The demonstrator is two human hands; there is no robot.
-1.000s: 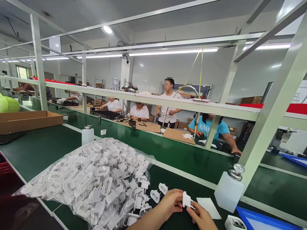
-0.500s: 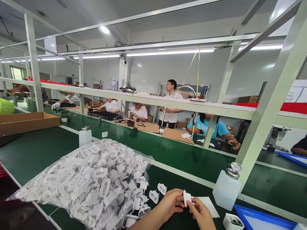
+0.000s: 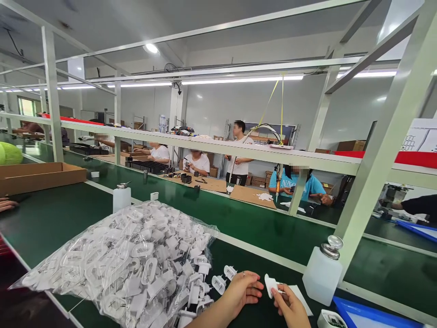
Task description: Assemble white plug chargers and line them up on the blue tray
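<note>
Between the fingertips of my right hand (image 3: pixel 290 304) is a white plug cover with metal pins (image 3: pixel 271 285), its flat oval face turned left. My left hand (image 3: pixel 245 291) hovers just left of it, fingers curved and apart, holding nothing. Two loose plug covers (image 3: pixel 219 284) lie on the green bench to the left of that hand. A large clear plastic bag (image 3: pixel 143 259) heaped with more such white plug covers spreads over the bench further left. A white paper sheet (image 3: pixel 302 300) lies partly behind my right hand.
A white pump bottle (image 3: pixel 322 273) stands at right, near a white charger housing (image 3: pixel 330 319) and a blue-rimmed tray (image 3: pixel 368 314). Another bottle (image 3: pixel 122 198) stands behind the bag. A cardboard box (image 3: pixel 41 177) sits at left. Co-workers sit across the conveyor (image 3: pixel 239 218); someone's hand (image 3: pixel 7 204) shows at left.
My left hand has let go of the plug cover, which stays in my right hand. A person's hand has appeared at the left edge. The white piece on the conveyor has shifted right.
</note>
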